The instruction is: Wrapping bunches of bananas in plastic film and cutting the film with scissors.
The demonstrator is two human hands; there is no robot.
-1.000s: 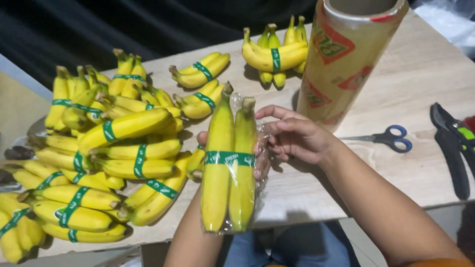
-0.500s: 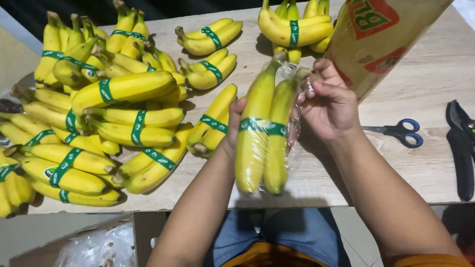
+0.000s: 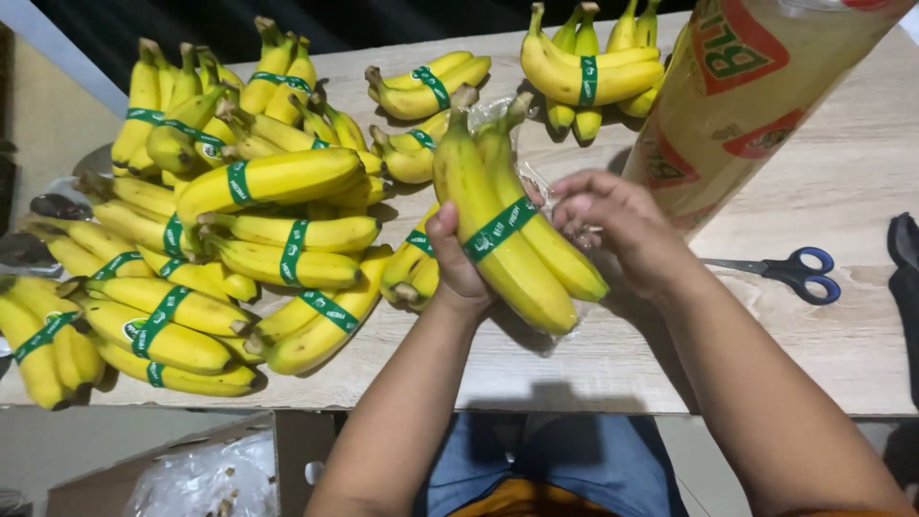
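Pair of bananas (image 3: 512,230) bound with a green band (image 3: 498,230), partly wrapped in clear plastic film (image 3: 536,182), held tilted above the middle of the wooden table (image 3: 842,172), stems pointing away. Gripped from beneath by left hand (image 3: 455,263), thumb pressed on the nearer banana's side. Right hand (image 3: 617,230) just beside, fingers pinched narrowly on the film at the pair's right edge. To the left, a heap of banded banana bunches (image 3: 211,239) lying across the tabletop; another bunch (image 3: 584,67) at the far edge. Large roll of cling film (image 3: 737,105) standing upright to the right, blue-handled scissors (image 3: 795,273) lying flat near it. Cardboard box (image 3: 191,469) below the table's near edge.
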